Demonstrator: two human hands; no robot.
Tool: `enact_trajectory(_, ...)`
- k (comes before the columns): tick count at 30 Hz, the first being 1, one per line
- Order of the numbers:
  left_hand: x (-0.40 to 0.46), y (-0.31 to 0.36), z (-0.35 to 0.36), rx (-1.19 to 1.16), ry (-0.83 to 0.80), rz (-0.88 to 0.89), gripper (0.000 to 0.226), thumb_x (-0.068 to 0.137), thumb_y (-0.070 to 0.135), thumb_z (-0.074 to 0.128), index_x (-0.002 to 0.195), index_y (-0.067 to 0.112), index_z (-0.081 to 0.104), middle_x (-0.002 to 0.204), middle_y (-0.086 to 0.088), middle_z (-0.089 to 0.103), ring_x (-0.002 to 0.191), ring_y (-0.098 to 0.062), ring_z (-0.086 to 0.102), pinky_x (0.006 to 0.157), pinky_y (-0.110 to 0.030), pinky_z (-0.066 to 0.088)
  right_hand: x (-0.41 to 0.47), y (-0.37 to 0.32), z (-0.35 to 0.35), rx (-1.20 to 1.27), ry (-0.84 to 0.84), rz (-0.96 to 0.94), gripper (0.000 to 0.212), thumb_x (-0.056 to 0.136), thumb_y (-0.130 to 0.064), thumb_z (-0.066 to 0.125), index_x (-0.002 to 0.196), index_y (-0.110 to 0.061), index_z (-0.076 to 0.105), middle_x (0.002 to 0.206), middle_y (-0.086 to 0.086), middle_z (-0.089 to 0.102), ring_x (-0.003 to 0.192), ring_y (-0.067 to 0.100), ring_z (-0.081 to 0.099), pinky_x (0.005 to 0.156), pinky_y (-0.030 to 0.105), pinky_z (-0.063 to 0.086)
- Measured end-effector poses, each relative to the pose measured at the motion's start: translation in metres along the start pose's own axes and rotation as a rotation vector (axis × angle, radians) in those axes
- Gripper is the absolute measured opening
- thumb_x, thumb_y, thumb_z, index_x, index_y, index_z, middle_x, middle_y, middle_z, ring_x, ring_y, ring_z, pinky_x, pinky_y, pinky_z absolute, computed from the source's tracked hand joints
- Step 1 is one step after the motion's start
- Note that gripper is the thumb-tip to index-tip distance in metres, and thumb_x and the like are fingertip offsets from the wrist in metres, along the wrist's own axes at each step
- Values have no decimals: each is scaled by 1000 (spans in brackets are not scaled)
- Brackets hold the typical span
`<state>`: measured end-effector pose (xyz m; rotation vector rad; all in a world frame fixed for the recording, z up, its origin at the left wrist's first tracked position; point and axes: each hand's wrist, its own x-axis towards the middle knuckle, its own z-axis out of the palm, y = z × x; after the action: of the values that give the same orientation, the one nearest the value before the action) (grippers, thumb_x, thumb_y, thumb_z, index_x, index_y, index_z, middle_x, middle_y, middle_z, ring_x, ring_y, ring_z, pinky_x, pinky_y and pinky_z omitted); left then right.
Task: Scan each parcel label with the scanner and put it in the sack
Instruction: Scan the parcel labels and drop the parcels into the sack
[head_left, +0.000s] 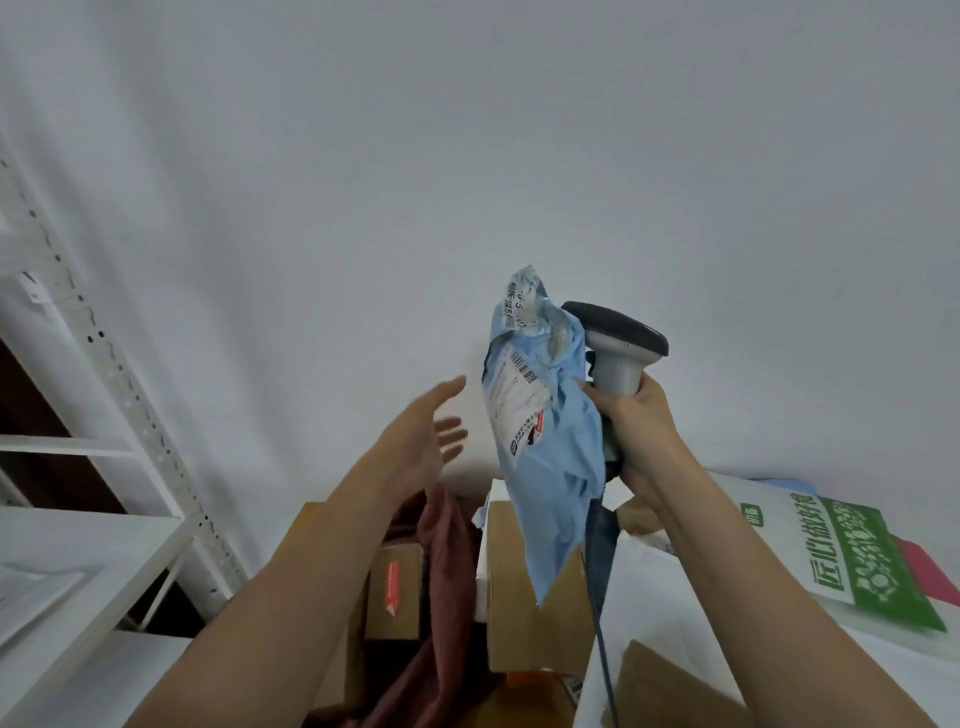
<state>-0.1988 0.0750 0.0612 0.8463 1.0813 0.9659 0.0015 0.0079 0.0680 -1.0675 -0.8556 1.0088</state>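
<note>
A light blue plastic parcel (556, 467) with a white barcode label hangs upright in front of the white wall. My right hand (636, 431) grips the grey handheld scanner (618, 343) by its handle and also pinches the parcel's right edge against it. The scanner's dark cable (602, 597) drops down below the hand. My left hand (423, 439) is raised to the left of the parcel, fingers straight and spread, a short gap from it and touching nothing. Below, a dark red sack (447, 587) lies among cardboard boxes.
Brown cardboard boxes (535, 618) and a small box with a red label (392, 587) are stacked below the hands. A white and green printed bag (841, 556) lies at the right on a white surface. White metal shelving (104, 395) stands at the left.
</note>
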Motion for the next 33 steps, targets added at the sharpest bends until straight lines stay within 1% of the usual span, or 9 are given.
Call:
enact_trajectory(2,5,-19,-10,0,-144,-158,72,80,52,68,134,12,43,130,-22,54,111,-35,59,92,-44,49,-2,-2,-1,13,-32,20,11,88,-1,64,90,-4,54,59,-3,67,54,8,64,50,22,52)
enact_trajectory(4,7,-33,-13,-86,-328,-224,79,75,58,70,131,5,52,123,-22,61,105,-36,64,87,-46,54,-4,-3,-1,-36,-13,21,15,91,-1,60,81,-7,51,47,-9,62,43,2,59,43,15,46)
enact_trajectory(7,8,-41,-11,-196,-445,-166,67,84,47,67,135,6,55,129,-16,61,114,-30,63,93,-43,52,-7,-2,-3,-137,29,-12,23,92,2,58,73,-10,50,48,-7,57,44,6,56,40,11,43)
enact_trajectory(13,22,-34,-28,-340,-223,-22,56,82,28,72,133,9,58,128,-15,63,120,-33,59,106,-50,43,-3,-2,-9,-198,84,22,17,87,-11,67,96,-5,54,75,12,51,57,17,50,53,28,48)
enact_trajectory(17,39,-35,-49,-435,-55,111,49,92,18,64,138,9,51,134,-17,58,125,-37,53,108,-57,38,-4,-10,-11,-169,73,85,22,88,-24,67,101,-10,57,77,5,51,50,11,50,49,22,49)
enact_trajectory(20,45,-33,-54,-517,103,137,43,92,7,59,135,8,54,131,-16,60,121,-34,56,106,-53,41,-11,-18,-2,-69,-44,145,30,89,-32,66,107,-9,59,89,6,55,50,13,50,52,27,49)
enact_trajectory(26,46,-36,-49,-601,147,90,51,82,3,46,132,9,57,131,-16,61,123,-34,55,109,-47,39,-26,-31,18,7,-285,209,25,95,-28,57,106,-6,60,92,6,61,48,16,48,52,29,49)
enact_trajectory(30,51,-35,-50,-601,175,136,38,79,-4,45,108,11,64,120,-14,66,108,-33,61,105,-49,43,-30,-33,26,-48,-305,212,26,96,-26,56,109,-4,57,97,9,58,47,15,47,49,29,49)
enact_trajectory(33,51,-34,-52,-600,166,149,37,81,-7,47,108,12,63,112,-12,68,101,-30,64,100,-47,48,-32,-33,29,-47,-308,216,25,96,-26,56,108,-4,58,97,10,57,47,15,47,49,28,48)
